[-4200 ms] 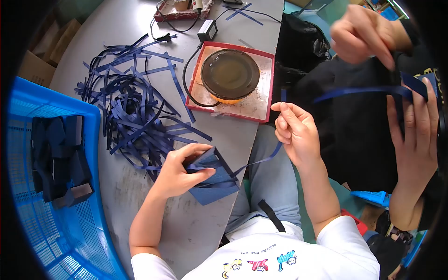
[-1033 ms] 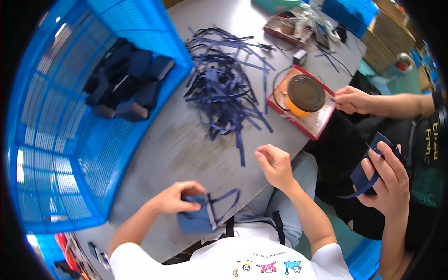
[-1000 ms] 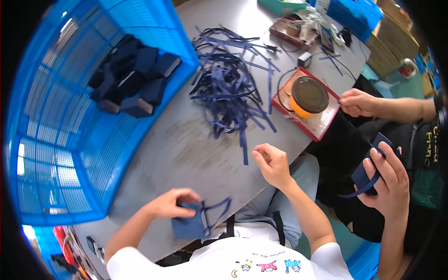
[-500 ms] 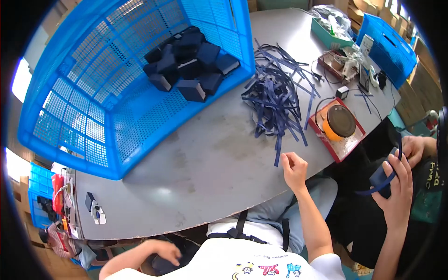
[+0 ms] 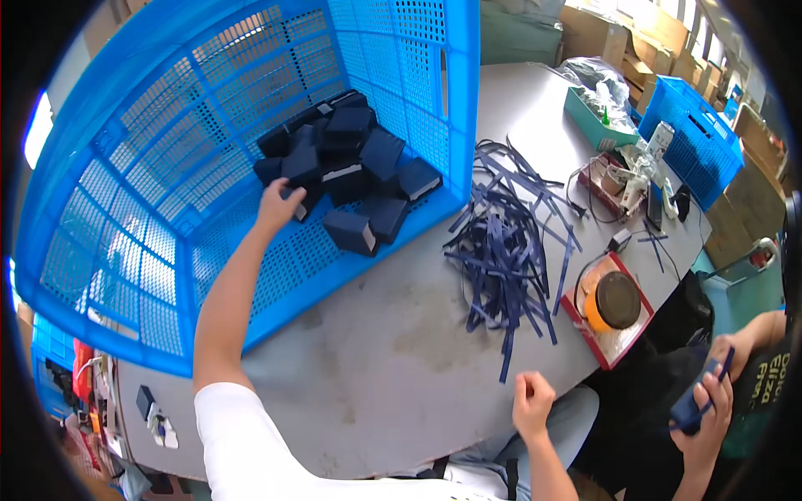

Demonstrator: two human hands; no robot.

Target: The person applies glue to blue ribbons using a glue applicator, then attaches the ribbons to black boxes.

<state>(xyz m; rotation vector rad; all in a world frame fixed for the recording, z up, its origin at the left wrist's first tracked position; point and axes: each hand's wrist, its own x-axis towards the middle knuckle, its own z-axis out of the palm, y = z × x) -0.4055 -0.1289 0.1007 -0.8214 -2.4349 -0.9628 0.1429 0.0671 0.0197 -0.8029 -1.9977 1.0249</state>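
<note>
My left hand (image 5: 278,205) reaches into a large blue plastic crate (image 5: 276,313) lying on its side. Its fingers are closed at the near corner of a dark blue box (image 5: 307,200), at the left front of a pile of similar boxes (image 5: 380,154). Part of that box is hidden by the fingers. Near the table's front edge, my right hand (image 5: 533,402) is curled closed, with nothing showing in it. Beyond it lies a heap of dark blue strips (image 5: 501,267).
On the right stands an orange pot with a dark lid (image 5: 616,301) in a red tray (image 5: 603,355). A co-worker's hands (image 5: 714,392) hold a dark blue box (image 5: 689,409). A green bin (image 5: 597,117) and a blue crate (image 5: 689,142) stand behind. A small box (image 5: 144,401) sits left.
My left hand has moved from my lap up into the crate, onto a box. My right hand stays curled near the table edge. The view has tilted upward.
</note>
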